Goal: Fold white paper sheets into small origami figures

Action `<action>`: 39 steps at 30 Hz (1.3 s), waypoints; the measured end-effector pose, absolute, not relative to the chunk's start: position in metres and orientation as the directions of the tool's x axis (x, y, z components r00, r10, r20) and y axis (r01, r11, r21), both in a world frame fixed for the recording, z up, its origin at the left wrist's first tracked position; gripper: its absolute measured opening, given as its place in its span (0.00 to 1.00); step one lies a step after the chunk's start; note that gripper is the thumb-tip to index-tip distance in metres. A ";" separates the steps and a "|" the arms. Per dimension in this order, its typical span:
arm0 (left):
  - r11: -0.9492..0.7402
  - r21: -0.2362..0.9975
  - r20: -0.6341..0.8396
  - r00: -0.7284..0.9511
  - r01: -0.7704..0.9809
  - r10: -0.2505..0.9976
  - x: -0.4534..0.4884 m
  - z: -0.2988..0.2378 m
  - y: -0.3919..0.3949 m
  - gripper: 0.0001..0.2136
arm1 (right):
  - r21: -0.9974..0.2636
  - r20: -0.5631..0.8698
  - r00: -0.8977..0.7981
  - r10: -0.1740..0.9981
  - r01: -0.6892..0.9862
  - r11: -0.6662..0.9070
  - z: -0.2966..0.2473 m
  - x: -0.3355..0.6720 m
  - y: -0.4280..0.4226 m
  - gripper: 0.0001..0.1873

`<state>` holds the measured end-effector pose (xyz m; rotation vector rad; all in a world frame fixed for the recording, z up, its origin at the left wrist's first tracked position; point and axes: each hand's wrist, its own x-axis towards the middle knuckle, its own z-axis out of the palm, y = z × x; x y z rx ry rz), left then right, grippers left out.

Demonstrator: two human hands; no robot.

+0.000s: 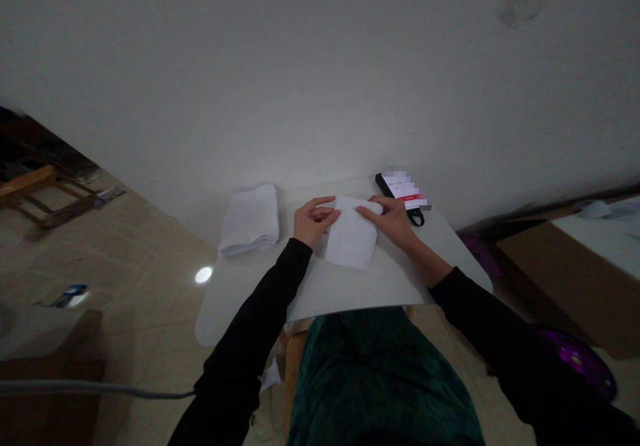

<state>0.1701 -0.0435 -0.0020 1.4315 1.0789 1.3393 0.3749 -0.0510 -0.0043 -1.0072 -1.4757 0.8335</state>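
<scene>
White material, thin and flat, forms the sheet (pixel 351 238) in your hands, positioned over the middle of the table (pixel 340 296). Your right hand (pixel 393 221) pinches the sheet near its upper right corner: thumb laid on the upper face, fingers bent around the far edge. Your left hand (pixel 315 223) is at the sheet's left edge; its thumb tip meets the edge, the index finger extends above it with a gap between, and the other fingers curl inward. Whether the left fingers grip the sheet, you cannot tell from this view. At the table's left side lies a folded white stack (pixel 250 221), apart from your hands. At the table's far right side, beyond your right hand, lies a device (pixel 411 196) with a lit screen and a black loop (pixel 417 217).
</scene>
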 end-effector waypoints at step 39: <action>-0.262 0.965 0.263 -0.010 0.014 0.965 0.181 -0.006 -0.044 0.17 | -0.839 0.510 0.034 0.860 0.241 0.488 0.004 0.375 -0.057 0.21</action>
